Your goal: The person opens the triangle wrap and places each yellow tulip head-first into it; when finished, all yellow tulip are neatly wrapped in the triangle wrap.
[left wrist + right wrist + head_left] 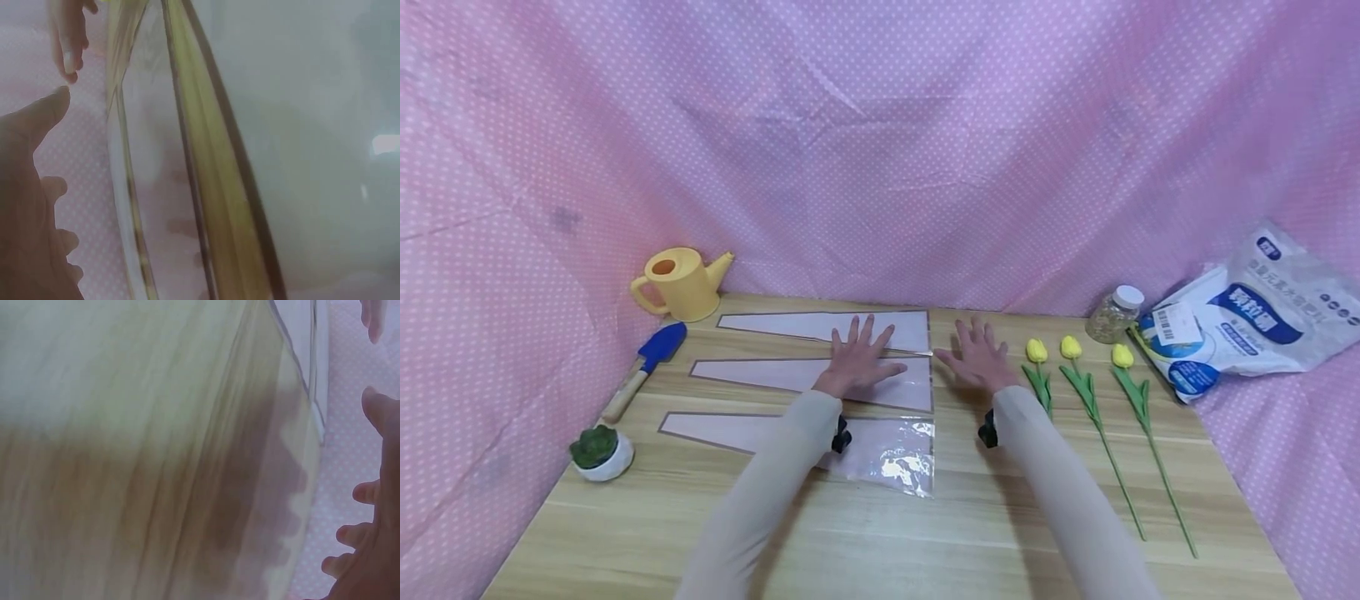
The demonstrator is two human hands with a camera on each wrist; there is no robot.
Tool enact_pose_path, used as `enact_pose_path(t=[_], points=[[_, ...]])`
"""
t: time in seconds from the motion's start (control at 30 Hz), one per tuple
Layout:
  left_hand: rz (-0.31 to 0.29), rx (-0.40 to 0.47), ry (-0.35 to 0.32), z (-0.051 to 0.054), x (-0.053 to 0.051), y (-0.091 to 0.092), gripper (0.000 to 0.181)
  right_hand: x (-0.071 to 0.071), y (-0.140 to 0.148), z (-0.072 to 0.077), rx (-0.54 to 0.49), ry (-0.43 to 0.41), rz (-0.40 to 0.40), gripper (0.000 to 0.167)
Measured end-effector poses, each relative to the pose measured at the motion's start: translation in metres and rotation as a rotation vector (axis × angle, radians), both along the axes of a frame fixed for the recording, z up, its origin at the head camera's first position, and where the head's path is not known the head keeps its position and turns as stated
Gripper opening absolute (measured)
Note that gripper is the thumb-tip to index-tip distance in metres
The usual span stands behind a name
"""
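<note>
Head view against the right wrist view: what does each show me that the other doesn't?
Only head: the watering can, trowel, plant, tulips, jar and bag.

Only right wrist: no extra object that I can make out, just a clear finger-shaped shadow on the wood.

Both: the right hand, at least part of the left hand, a pale sheet, the table and the dotted curtain.
</note>
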State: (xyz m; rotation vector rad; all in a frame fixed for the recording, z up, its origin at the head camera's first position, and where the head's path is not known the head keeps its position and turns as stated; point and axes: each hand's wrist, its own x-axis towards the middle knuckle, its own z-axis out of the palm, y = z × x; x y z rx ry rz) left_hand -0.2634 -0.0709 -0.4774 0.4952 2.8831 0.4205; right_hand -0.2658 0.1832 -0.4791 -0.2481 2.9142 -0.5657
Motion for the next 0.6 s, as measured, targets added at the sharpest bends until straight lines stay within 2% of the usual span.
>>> enact_pose_path(t=[0.33,0.6], points=[[-0.052,-0.037,-0.083,-0.016,-0.008,0.017,0.083,-0.007,-0.010,-0.007,-0.031,-0.053,-0.006,0.086],[-0.088,-0.040,-0.081,-0.019,-0.006,0.028,0.081,-0.013,-0.010,-0.014,-0.019,-0.070,-0.048,0.083]])
